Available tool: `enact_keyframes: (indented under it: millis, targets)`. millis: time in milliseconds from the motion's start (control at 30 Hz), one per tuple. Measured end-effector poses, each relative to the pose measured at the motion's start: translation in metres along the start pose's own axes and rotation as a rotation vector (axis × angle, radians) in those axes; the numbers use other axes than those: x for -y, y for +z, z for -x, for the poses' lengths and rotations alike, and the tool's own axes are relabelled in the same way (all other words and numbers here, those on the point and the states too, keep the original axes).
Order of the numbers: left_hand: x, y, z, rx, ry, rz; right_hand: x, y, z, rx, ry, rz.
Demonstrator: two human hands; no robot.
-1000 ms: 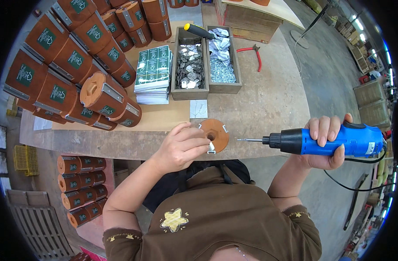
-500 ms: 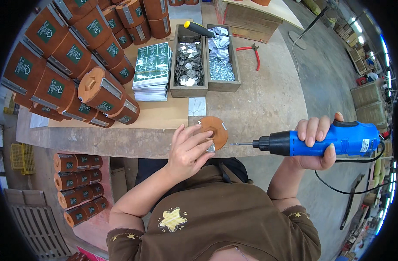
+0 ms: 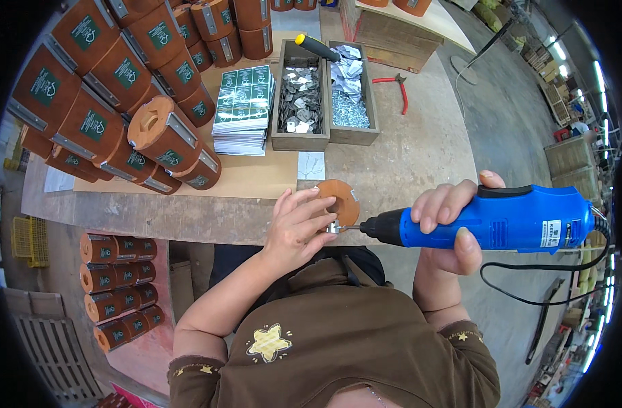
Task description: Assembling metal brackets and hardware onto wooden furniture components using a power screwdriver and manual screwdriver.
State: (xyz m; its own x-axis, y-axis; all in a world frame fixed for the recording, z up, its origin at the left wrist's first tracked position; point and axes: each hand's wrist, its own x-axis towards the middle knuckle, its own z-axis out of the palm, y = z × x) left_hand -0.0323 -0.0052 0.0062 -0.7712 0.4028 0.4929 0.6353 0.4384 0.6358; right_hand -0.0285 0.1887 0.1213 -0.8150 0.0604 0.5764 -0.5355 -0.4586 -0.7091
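My right hand (image 3: pixel 454 211) grips a blue electric screwdriver (image 3: pixel 511 221) with a black nose and a cord. Its thin bit points left and reaches a small shiny metal plate (image 3: pixel 333 227). Thumb and fingers of my left hand (image 3: pixel 296 228) close on that plate, at the near side of a round orange-brown piece (image 3: pixel 343 195) with a hole in its top. Other fingertips rest over this top. The piece stands at the table's near edge; its lower part is hidden from above. Whether a screw sits at the bit's tip is too small to tell.
Stacked orange-brown cylinders (image 3: pixel 93 126) with green labels fill the left. Beside them are label sheets (image 3: pixel 242 109), a wooden box (image 3: pixel 301 141) of metal plates and screws, a yellow-ended screwdriver (image 3: pixel 316 47) and red-handled pliers (image 3: pixel 403 98). More cylinders (image 3: pixel 118 277) lie lower left.
My right hand has brought the electric screwdriver leftward, so its bit now meets the metal plate. My left hand stays at the round piece, with its fingers slightly shifted.
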Motion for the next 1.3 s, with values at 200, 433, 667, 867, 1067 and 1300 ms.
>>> enact_keyframes:
  millis: [200, 433, 667, 867, 1067, 1300]
  targets:
    - [0.002, 0.000, 0.002, -0.012, 0.009, 0.016, -0.007, 0.007, 0.000, 0.072, -0.056, 0.107]
    - [0.004, 0.003, 0.003, -0.041, 0.017, 0.053, -0.008, 0.009, 0.003, 0.112, 0.005, 0.135]
    - [0.003, 0.004, 0.002, -0.059, 0.030, 0.054, -0.008, 0.009, 0.003, 0.158, 0.031, 0.132]
    - [0.004, 0.003, 0.001, -0.059, 0.040, 0.065, -0.009, 0.010, 0.004, 0.179, 0.044, 0.147]
    - [0.004, 0.004, 0.001, -0.059, 0.036, 0.077, -0.011, 0.010, 0.003, 0.218, 0.042, 0.148]
    - [0.008, 0.005, 0.002, -0.070, 0.047, 0.107, -0.012, 0.014, -0.003, 0.341, 0.029, 0.172]
